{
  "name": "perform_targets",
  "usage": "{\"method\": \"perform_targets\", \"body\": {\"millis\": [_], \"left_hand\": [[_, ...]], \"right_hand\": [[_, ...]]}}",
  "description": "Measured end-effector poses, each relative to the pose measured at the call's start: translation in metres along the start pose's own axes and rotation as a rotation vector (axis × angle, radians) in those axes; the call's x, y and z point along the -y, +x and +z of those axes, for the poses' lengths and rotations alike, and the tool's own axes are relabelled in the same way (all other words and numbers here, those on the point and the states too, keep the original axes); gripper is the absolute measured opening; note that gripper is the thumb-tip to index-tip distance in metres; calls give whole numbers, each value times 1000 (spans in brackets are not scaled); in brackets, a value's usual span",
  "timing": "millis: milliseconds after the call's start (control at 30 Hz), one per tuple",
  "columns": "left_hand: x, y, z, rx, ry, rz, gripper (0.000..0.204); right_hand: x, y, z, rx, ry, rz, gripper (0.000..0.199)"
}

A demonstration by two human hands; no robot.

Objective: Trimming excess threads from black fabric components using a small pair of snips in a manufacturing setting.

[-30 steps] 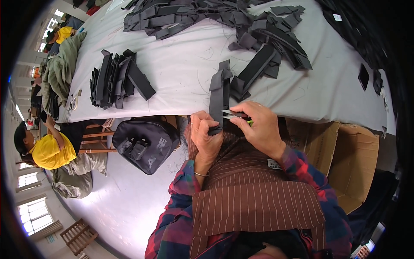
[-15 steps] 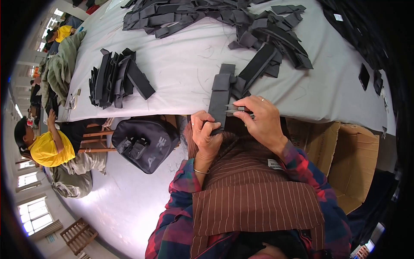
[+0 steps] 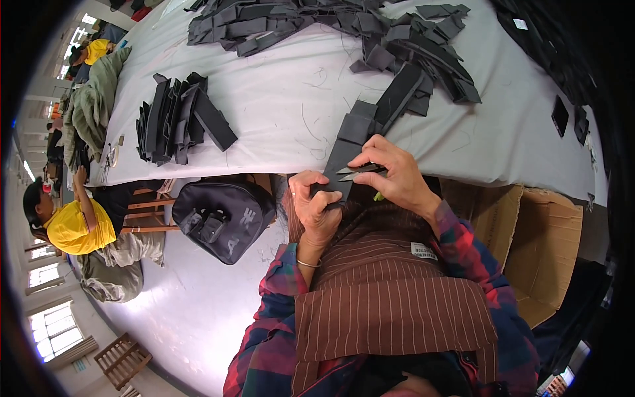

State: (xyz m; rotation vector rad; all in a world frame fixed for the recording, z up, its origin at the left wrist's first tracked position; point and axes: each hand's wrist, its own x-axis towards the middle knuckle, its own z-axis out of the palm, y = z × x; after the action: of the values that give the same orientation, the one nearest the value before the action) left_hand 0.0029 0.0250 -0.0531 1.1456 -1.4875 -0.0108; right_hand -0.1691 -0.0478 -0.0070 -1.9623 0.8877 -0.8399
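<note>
At the table's near edge, my left hand (image 3: pixel 315 206) pinches the lower end of a dark grey fabric strip (image 3: pixel 342 151). The strip slants up and to the right, and its folded upper part lies on the table beside other strips. My right hand (image 3: pixel 399 177) grips a small pair of thread snips (image 3: pixel 357 173), whose pointed blades are apart and lie over the strip's right side. A bit of yellow-green shows under my right hand; what it is I cannot make out.
On the white-covered table (image 3: pixel 264 119) lie a strip bundle (image 3: pixel 175 119) at left and a large strip pile (image 3: pixel 284 23) at the back. Below are a black bag (image 3: pixel 225 218) and an open cardboard box (image 3: pixel 546 248). A person in yellow (image 3: pixel 83 225) sits at left.
The strip's upper end has tilted to the right. My right hand and the snips have come slightly left, over the strip. The seated person's arm at left has shifted.
</note>
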Motion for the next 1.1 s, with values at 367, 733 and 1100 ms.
{"method": "perform_targets", "body": {"millis": [367, 733, 1100], "left_hand": [[-9, 7, 3, -30, -81, -24, 32], [-6, 2, 5, -39, -117, -39, 31], [-6, 2, 7, -21, -142, -13, 30]], "right_hand": [[2, -10, 7, -20, 511, 249, 22], [29, -8, 9, -132, -124, 20, 18], [37, -9, 20, -220, -310, -50, 15]]}}
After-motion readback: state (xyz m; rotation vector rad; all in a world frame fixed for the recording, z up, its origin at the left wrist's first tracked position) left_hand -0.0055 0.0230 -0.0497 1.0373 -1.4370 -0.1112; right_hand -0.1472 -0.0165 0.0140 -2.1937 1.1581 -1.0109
